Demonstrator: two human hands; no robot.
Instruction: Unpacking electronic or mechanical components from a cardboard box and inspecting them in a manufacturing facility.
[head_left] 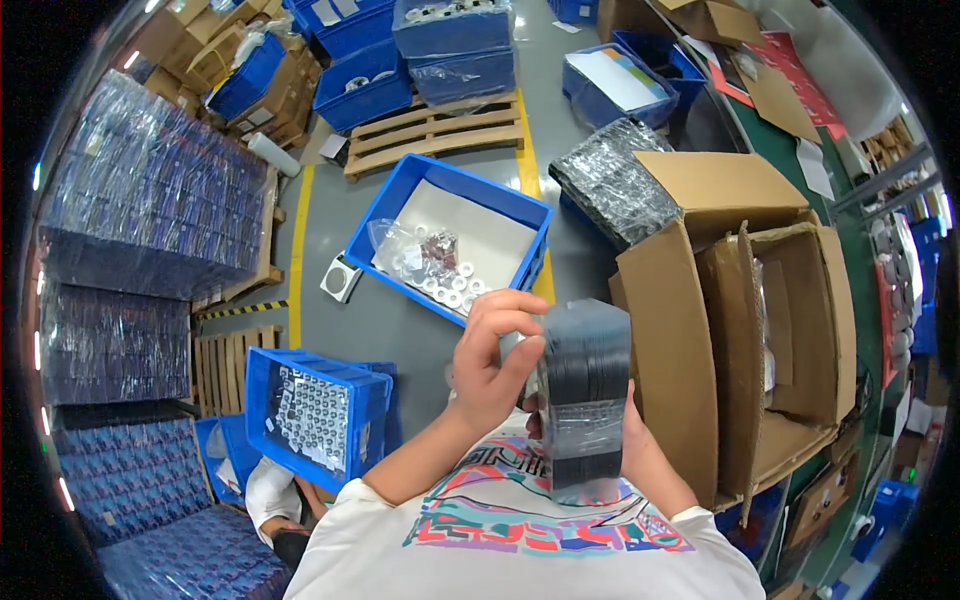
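In front of my chest is a tall stack of thin dark flat pieces (585,375), with clear film wrapped around its lower middle. My right hand (636,440) grips the stack from its right side, and most of those fingers are hidden behind it. At the upper left edge of the stack, my left hand (495,350) is closed, with thumb and fingertips curled together. Something pale shows between them, too small to make out. Just beyond lies a blue bin (540,215) with several white rings (452,298) and a clear plastic bag (415,252) in it.
An open cardboard box (690,360) stands close on my right, beside a film-wrapped black bundle (615,175). A blue crate of small parts (357,440) is at left, near another person (275,500). Wrapped pallet loads (150,190) line the far left; a wooden pallet (435,135) lies ahead.
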